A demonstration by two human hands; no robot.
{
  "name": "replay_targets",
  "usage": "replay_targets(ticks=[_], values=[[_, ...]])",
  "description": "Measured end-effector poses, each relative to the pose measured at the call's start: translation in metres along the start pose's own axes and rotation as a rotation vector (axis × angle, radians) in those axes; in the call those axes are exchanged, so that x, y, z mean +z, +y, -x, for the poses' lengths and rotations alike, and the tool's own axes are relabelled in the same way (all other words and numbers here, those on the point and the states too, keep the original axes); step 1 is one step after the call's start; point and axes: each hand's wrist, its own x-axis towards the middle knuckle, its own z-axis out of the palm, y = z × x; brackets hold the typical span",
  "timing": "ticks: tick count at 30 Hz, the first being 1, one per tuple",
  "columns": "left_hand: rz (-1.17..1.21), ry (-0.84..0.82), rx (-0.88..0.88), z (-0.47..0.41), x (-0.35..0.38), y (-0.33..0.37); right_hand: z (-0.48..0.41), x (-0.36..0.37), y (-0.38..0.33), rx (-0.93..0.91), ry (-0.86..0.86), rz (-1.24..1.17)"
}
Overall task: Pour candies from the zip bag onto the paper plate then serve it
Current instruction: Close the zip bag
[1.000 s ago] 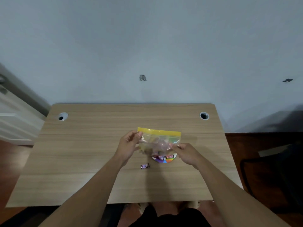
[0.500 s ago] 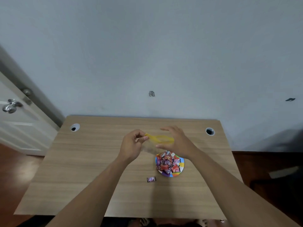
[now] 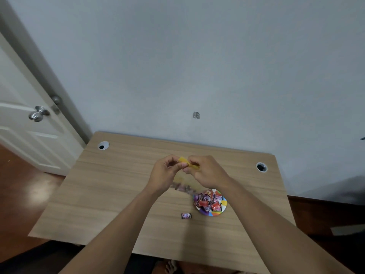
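My left hand and my right hand meet above the middle of the wooden table, both pinching the yellow zip strip of the clear zip bag. The bag hangs down between my wrists, blurred, with a few candies showing inside near its lower end. Below my right wrist sits a small colourful paper plate heaped with red and purple wrapped candies. One stray purple candy lies on the table just left of the plate.
Two round cable holes sit in the table's far corners. A blue-grey wall rises right behind the table. A white door with a metal knob stands at the left. Dark wooden floor surrounds the table.
The bag went from held upright over the plate to pinched along its zip strip, and my hands came closer together. The plate with its candies came into view. The camera tilted upward.
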Motion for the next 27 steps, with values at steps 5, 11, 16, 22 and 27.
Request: replay_targets(ticks=[5,11,16,22,27], values=[[-0.077,0.073,-0.013,0.005,-0.004,0.003,-0.001,0.006,-0.004,-0.004,0.008,-0.024],[-0.082,0.134,-0.026,0.001,-0.010,0.012,-0.001,0.003,-0.005,-0.023,0.035,-0.077],[-0.099,0.199,-0.051,-0.002,-0.012,0.014,-0.006,0.003,0.000,-0.050,0.057,-0.021],[-0.075,0.259,-0.071,0.000,-0.018,0.016,-0.004,0.004,0.016,-0.066,0.059,-0.002],[-0.034,0.302,-0.100,-0.002,-0.025,0.017,-0.002,-0.001,0.024,-0.053,0.043,0.014]])
